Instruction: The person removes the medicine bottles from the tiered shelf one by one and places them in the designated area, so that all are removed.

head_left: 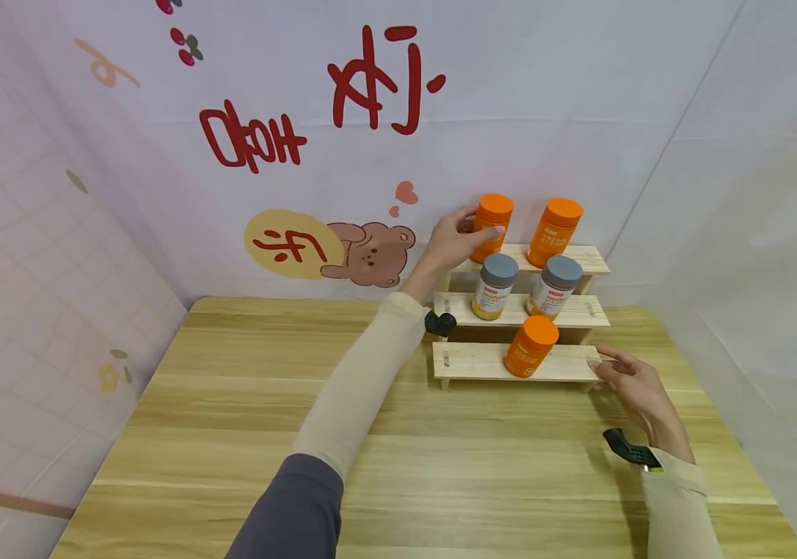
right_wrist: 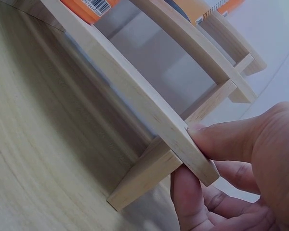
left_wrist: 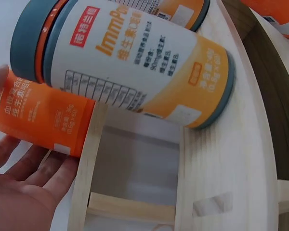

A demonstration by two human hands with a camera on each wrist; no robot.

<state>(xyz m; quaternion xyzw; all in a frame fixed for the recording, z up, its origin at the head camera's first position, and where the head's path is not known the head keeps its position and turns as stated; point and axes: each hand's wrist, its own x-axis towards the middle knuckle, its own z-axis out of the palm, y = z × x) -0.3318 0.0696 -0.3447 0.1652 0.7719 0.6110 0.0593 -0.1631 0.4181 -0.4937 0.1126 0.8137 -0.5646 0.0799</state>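
My left hand (head_left: pixel 455 239) grips an orange bottle (head_left: pixel 489 242) at the left of the top step of a three-step wooden rack (head_left: pixel 468 359). In the left wrist view its fingers (left_wrist: pixel 53 175) curl round that bottle's side, and a grey-capped bottle partly covers it. The right hand (head_left: pixel 639 392) pinches the right end of the rack's lowest board (right_wrist: pixel 176 132) between thumb and fingers. Beside the held bottle, a second orange bottle (head_left: pixel 555 233) stands on the top step. Two grey-capped bottles (head_left: pixel 493 289) occupy the middle step, and another orange bottle (head_left: pixel 529 349) is on the lowest.
The rack stands on a wood-grain table (head_left: pixel 286 373) near its back edge. Behind rises a white wall cloth (head_left: pixel 552 93) with red characters and a bear drawing (head_left: pixel 373 252). More white cloth hangs at both sides. Each wrist carries a black strap mount (head_left: pixel 440 323).
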